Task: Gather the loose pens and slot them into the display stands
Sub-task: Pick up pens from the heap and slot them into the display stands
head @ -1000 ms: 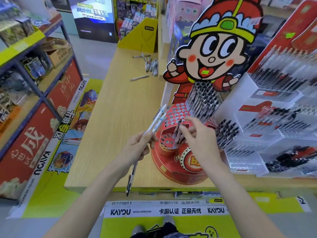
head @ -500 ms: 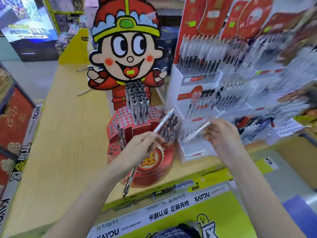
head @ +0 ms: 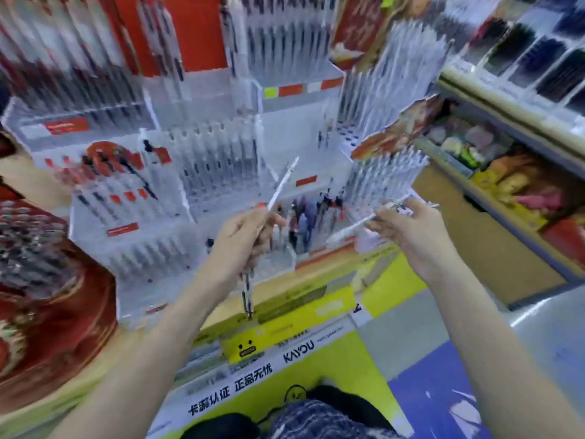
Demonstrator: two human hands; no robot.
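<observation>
Two slim white plastic pens are up: your left hand (head: 243, 239) grips one (head: 281, 185) near its middle, tip slanting toward one o'clock, while your right hand (head: 408, 229) pinches the other (head: 351, 228) at three o'clock, its fingers (head: 380, 224) curled, near the clear tiered acrylic display stand (head: 383, 179), probably to slot it there first.

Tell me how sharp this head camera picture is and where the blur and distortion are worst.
Head view: motion blur smears nearly everything; the clear pen racks and the red stand are streaked. The left hand with its pens and the right hand with its pen read best, though soft. Wide-angle bending tilts the shelves at the right edge. Lighting is even, with no hard shadows.
</observation>
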